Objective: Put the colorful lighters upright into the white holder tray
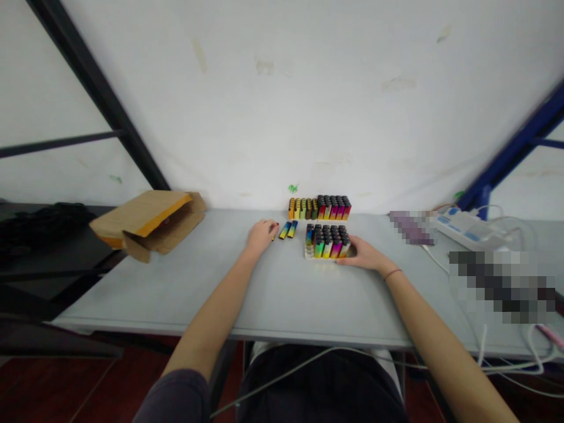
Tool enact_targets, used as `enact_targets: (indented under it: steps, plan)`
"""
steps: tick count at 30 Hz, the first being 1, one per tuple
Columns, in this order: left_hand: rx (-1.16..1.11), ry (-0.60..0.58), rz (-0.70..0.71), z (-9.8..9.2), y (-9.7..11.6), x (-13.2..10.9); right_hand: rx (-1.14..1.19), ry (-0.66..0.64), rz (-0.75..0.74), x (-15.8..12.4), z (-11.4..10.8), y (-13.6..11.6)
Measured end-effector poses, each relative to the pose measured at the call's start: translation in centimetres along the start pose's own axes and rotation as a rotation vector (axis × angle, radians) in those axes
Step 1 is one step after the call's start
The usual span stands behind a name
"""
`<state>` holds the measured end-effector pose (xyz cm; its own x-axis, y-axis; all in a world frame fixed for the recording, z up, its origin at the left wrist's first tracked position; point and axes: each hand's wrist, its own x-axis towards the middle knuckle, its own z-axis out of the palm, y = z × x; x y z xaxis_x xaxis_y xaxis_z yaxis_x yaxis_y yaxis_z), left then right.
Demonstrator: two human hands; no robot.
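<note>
Gripping one clear tray point(309, 253) of upright lighters point(326, 248), our right hand point(365, 256) curls round its right end, hiding that corner. Left of the tray lie two glossy blue-and-yellow lighters point(285, 230); beside them our left hand point(262, 235) bends its fingers at a yellow sliver point(272, 238); we cannot tell whether it pinches this. Farther left gapes one brown cardboard box point(147, 216); well right of the tray sits one white power strip point(465, 231). Behind the tray we count two lighter blocks point(335, 210), yellow-topped and black-topped.
</note>
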<state>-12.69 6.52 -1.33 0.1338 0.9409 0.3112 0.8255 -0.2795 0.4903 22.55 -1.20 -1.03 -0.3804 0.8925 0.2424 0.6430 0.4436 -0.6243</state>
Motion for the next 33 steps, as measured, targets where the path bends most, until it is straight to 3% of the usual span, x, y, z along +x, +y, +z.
enact_targets:
  steps: [9, 11, 14, 17, 24, 33]
  plan:
    - [-0.221, -0.061, -0.17, -1.4, 0.3, 0.4, -0.011, 0.004, 0.002, 0.0, 0.1, 0.3]
    - [-0.337, 0.014, -0.211, -1.5, 0.7, 0.6, -0.016, 0.014, 0.016, 0.0, 0.2, 0.5]
    - [-0.727, 0.183, -0.369, -1.3, 1.9, 0.8, -0.018, 0.012, 0.025, 0.0, 0.3, 0.8]
    - [-1.034, 0.243, -0.449, -1.0, 3.2, 0.6, -0.015, 0.005, 0.019, 0.0, 0.3, 0.9]
    - [-1.393, 0.033, -0.487, -1.2, 4.9, -0.4, -0.021, 0.018, 0.011, -0.1, 0.2, 0.7]
    - [-1.498, -0.092, -0.573, -1.3, 5.7, -0.6, 0.003, 0.015, -0.034, 0.0, 0.0, 0.0]
